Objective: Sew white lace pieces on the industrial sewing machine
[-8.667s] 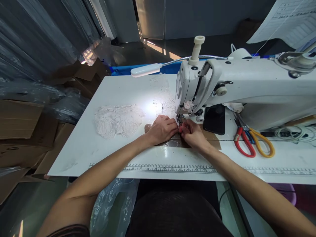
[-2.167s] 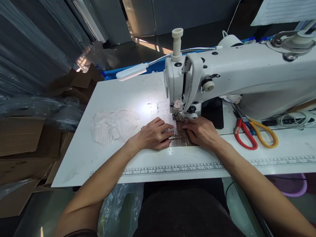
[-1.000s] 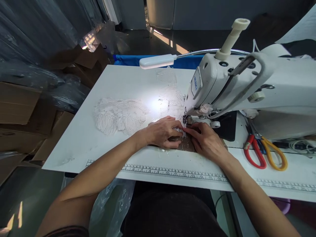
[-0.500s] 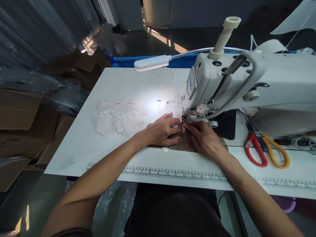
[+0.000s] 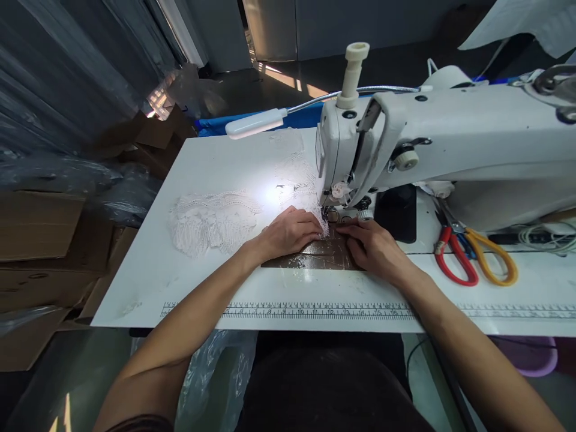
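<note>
A strip of white fringed lace point(image 5: 297, 171) runs under the presser foot of a white sewing machine point(image 5: 335, 150). My left hand point(image 5: 290, 231) presses its bent fingers on the lace edge, left of the needle. My right hand point(image 5: 375, 246) rests on the brown plate point(image 5: 324, 255) right of the presser foot. Its index finger reaches toward the foot, with the thumb apart below and nothing visible between them. Another bunch of white lace point(image 5: 213, 222) lies on the table to the left.
A white lamp point(image 5: 256, 123) lights the lace. Red-and-yellow-handled scissors point(image 5: 459, 255) lie at the right. A printed ruler point(image 5: 297, 312) runs along the front edge of the table point(image 5: 148, 264). Cardboard boxes point(image 5: 40, 228) stand at the left.
My right hand has drawn slightly away from the lace, and my left fingers have closed up at its edge. The view has turned, so the machine sits further left in the picture.
</note>
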Motion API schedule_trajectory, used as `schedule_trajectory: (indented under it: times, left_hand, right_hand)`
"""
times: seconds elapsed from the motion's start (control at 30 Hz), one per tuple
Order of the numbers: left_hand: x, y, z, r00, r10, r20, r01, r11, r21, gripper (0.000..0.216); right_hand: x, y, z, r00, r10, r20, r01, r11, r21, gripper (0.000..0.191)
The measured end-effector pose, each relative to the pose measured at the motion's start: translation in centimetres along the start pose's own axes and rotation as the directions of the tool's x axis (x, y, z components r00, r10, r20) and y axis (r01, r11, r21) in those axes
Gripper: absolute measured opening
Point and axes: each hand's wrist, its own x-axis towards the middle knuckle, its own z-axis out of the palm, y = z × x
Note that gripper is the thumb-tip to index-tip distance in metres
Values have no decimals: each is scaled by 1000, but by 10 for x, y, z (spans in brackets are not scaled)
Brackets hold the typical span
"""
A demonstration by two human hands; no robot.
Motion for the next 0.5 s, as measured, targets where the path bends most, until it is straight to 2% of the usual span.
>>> schedule_trajectory:
  times: [0.2, 0.37, 0.5]
  left_hand:
    - [5, 2, 4, 996, -55, -70, 50, 996, -76, 16]
    - [6, 6, 0, 963, -217, -163, 176, 956, -234, 12]
    - [7, 8, 0, 948, -258, -185, 205, 943, -262, 11]
  right_hand:
    - [1, -2, -3, 1000, -8, -19, 8, 1000, 30, 32]
    - [1, -2, -4, 1000, 0, -18, 1, 999, 50, 34]
    - [0, -3, -5, 1000, 8, -17, -7, 998, 55, 33]
